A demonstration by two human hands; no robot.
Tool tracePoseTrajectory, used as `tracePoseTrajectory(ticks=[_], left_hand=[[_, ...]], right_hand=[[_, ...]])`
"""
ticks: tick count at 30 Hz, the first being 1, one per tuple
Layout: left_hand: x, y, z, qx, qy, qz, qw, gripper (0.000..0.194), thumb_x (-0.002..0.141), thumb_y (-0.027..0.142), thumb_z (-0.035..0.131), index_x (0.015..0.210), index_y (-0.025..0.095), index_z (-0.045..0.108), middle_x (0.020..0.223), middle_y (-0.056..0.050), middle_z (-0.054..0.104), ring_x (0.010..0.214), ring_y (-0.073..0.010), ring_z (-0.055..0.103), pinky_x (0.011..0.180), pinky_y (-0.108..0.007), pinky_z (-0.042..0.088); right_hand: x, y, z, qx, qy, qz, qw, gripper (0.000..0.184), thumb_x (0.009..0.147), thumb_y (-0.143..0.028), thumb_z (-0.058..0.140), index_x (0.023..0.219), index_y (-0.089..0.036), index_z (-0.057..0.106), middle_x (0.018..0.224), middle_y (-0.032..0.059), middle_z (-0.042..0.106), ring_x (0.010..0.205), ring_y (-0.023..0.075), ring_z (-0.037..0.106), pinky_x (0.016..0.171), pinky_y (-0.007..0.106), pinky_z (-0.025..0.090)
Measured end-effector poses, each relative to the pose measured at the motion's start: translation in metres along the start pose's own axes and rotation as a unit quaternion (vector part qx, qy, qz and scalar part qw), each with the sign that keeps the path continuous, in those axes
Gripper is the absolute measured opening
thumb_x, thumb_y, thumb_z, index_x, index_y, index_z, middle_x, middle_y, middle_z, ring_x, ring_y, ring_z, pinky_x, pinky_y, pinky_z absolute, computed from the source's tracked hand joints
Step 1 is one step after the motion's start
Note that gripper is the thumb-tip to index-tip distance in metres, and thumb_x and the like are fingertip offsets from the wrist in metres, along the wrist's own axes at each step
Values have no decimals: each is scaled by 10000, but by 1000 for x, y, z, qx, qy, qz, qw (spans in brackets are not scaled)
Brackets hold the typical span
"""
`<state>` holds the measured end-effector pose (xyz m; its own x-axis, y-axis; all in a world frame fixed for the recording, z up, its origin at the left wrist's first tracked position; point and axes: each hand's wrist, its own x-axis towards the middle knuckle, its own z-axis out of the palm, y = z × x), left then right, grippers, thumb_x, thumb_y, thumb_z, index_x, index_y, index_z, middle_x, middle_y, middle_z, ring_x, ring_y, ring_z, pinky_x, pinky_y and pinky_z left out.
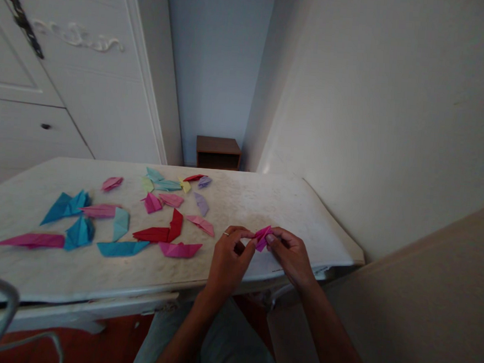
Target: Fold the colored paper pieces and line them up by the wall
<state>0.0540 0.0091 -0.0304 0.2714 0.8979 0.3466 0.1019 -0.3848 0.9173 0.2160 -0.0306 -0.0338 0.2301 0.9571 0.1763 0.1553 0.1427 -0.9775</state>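
Note:
A small piece of folded magenta paper (262, 238) is held between both hands, just above the front part of the white table (240, 203). My left hand (232, 255), with a ring on one finger, pinches its left side. On the other side, the thumb and fingers of my right hand (292, 254) grip the paper's right edge. Its exact folds are too small to make out. Nearest to my left hand lie a magenta folded paper boat (180, 249) and a pink folded paper piece (201, 224).
Several folded papers lie over the table's left half, among them a red piece (155, 234), a blue piece (122, 248) and a long magenta piece (34, 240). A white cabinet (86, 93) stands behind left, a wall (375, 113) at right. A grey metal tube (4, 297) curves at lower left.

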Motion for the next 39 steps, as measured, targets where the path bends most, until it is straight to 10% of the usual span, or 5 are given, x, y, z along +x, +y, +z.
tracePoseTrajectory(ticks=[27, 39], left_hand=[[-4, 1, -2, 7, -21, -60, 998, 221, 893, 361, 530, 896, 163, 628, 604, 10, 603, 544, -132, 575, 546, -229, 404], [-2, -1, -3, -27, -48, -56, 997, 230, 840, 343, 620, 948, 166, 720, 788, -37, 707, 605, -124, 598, 564, -220, 463]], right_hand=[[-1, -4, 2, 1, -5, -4, 1000, 235, 842, -408, 661, 886, -188, 732, 697, -5, 586, 664, 125, 490, 625, 242, 376], [-1, 0, 1, 7, 1, -1, 1000, 275, 837, -433, 668, 892, -171, 728, 694, 4, 598, 658, 127, 506, 616, 240, 395]])
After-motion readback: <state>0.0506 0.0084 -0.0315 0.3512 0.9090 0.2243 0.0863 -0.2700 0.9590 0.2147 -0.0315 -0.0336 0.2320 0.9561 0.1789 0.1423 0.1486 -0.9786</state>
